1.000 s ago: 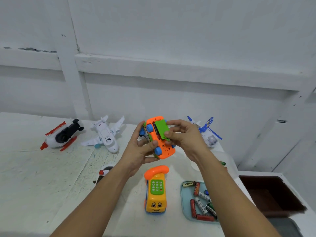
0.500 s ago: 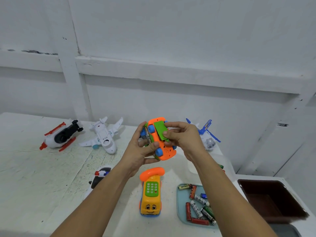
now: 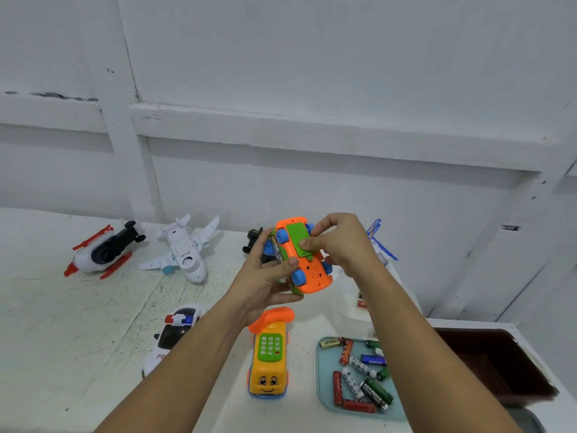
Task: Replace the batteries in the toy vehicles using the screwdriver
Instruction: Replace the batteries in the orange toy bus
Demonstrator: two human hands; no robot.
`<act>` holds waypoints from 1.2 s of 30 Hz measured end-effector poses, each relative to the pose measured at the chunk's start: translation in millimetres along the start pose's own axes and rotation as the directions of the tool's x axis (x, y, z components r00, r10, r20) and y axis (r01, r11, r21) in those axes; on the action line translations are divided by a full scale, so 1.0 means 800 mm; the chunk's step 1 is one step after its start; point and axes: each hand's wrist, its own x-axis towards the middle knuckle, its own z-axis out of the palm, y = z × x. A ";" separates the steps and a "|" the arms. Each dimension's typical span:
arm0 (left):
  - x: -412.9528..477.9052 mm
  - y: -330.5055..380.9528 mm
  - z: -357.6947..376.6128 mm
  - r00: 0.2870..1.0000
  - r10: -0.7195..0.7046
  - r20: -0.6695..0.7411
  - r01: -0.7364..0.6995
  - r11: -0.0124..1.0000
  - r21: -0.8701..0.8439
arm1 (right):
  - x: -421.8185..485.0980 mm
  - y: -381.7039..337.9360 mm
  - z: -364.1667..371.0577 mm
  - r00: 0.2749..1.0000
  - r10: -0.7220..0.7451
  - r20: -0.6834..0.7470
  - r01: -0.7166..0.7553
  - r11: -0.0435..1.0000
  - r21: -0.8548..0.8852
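Note:
I hold an orange toy phone car [image 3: 312,273] upside down above the table, blue wheels up. My left hand [image 3: 265,276] grips its left side, thumb across the underside. My right hand [image 3: 340,242] presses fingertips on the green battery cover [image 3: 296,237] lying on the compartment. A second yellow phone car [image 3: 270,357] stands upright below. A teal tray [image 3: 324,398] holds several loose batteries [image 3: 359,376]. No screwdriver is visible.
On the white table lie a red-and-white toy craft [image 3: 103,250], a white airplane [image 3: 187,248], a police car [image 3: 170,335] partly behind my left arm, and a blue-winged plane [image 3: 379,242] behind my right hand. A dark brown bin [image 3: 493,364] sits at the right.
The green cover has settled flatter onto the car's underside under my right fingers. The view shifted slightly; both hands stay on the car.

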 end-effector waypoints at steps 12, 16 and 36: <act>0.009 0.002 0.038 0.993 -0.103 -0.062 0.100 0.994 -0.041 | 0.000 0.021 -0.029 0.989 0.060 0.135 -0.085 0.978 0.190; 0.011 -0.006 0.058 0.988 -0.130 -0.082 0.128 0.991 -0.037 | -0.010 0.047 -0.064 0.969 0.101 0.226 -0.177 0.921 0.347; -0.005 -0.063 0.103 0.982 -0.169 -0.084 0.169 0.986 -0.013 | -0.106 0.231 -0.144 0.843 0.537 -0.026 -0.470 0.713 -0.520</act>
